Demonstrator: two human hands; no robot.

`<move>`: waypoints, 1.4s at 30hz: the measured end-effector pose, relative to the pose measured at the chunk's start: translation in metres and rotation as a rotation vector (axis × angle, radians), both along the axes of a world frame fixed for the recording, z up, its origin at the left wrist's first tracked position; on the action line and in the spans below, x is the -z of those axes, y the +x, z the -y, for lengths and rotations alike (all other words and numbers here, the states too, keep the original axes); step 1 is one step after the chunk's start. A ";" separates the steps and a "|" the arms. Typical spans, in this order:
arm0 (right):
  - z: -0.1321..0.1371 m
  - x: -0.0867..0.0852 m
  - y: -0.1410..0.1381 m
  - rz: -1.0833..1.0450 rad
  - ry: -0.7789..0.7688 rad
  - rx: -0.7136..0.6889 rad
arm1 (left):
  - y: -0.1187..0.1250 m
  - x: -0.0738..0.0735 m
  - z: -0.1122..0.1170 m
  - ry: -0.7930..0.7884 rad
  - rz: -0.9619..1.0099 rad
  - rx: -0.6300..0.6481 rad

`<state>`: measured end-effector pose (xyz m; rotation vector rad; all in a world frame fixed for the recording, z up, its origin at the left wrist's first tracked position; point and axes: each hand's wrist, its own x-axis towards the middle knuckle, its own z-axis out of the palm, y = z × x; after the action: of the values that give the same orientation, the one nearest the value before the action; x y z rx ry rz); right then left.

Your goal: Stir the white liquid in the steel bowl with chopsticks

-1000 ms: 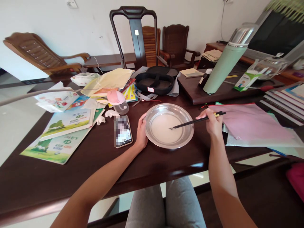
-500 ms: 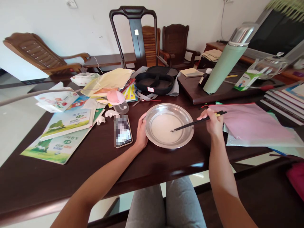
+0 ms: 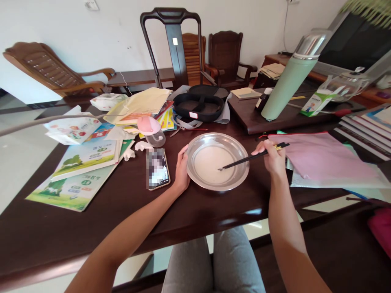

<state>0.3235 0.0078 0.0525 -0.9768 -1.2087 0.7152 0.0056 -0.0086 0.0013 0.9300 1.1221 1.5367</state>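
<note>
A round stainless steel basin [image 3: 242,175] stands on the dark table with a whitish, milky substance [image 3: 210,165] in it. My left hand [image 3: 182,171] holds the basin by its left side, fingers along the rim. In my right hand [image 3: 273,158], to the right of the basin, is a pair of black chopsticks [image 3: 249,158] with gold ends. Their tips dip into the whitish substance near the middle of the basin. A phone [image 3: 158,169] lies just left of my left hand, its screen partly blurred.
Books [image 3: 73,183], crumpled tissues [image 3: 130,154] and a pink-topped cup [image 3: 151,130] lie to the left. Behind the basin is an open black case [image 3: 198,106]. A green thermos [image 3: 288,87] stands on a raised board; a pink pouch [image 3: 326,154] lies at right.
My right hand and the chopsticks have shifted slightly left, the tips moving a little within the whitish substance. My left hand stays on the basin.
</note>
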 end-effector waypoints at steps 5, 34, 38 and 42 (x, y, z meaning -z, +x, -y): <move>0.004 -0.001 -0.009 0.119 -0.049 -0.216 | 0.001 -0.001 0.000 -0.007 0.001 -0.001; 0.003 -0.001 -0.008 0.086 -0.049 -0.137 | 0.001 -0.003 0.000 -0.012 0.007 0.007; -0.003 0.001 -0.001 -0.010 0.012 0.048 | 0.001 -0.004 0.001 0.001 -0.014 0.001; -0.001 0.002 -0.002 0.007 -0.006 -0.031 | 0.001 -0.002 0.000 -0.001 -0.002 -0.001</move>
<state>0.3212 0.0085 0.0502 -0.9680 -1.2308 0.7413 0.0066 -0.0086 0.0033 0.9307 1.1241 1.5363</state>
